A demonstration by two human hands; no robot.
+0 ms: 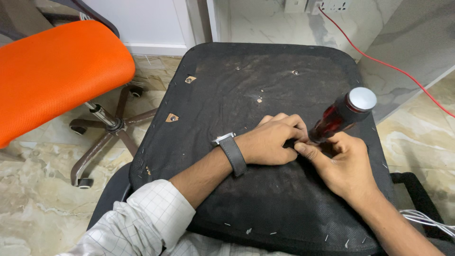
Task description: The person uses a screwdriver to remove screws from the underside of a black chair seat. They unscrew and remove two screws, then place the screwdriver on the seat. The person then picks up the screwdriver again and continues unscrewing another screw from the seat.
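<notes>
An upturned black chair seat [237,90] fills the middle of the view, its fabric underside stapled round the rim. My right hand [343,163] grips a screwdriver [343,114] with a dark red handle and silver cap, its tip pressed down onto the seat. My left hand [275,140], with a grey watch on the wrist, rests on the fabric and pinches close around the screwdriver's tip. The tip itself and whatever it touches are hidden by my fingers.
An orange office chair [57,71] on a wheeled base [109,128] stands at the left on a marble floor. A red wire [379,61] runs from a wall socket [332,5] across the right. White wires [426,220] and a black armrest [414,189] lie at lower right.
</notes>
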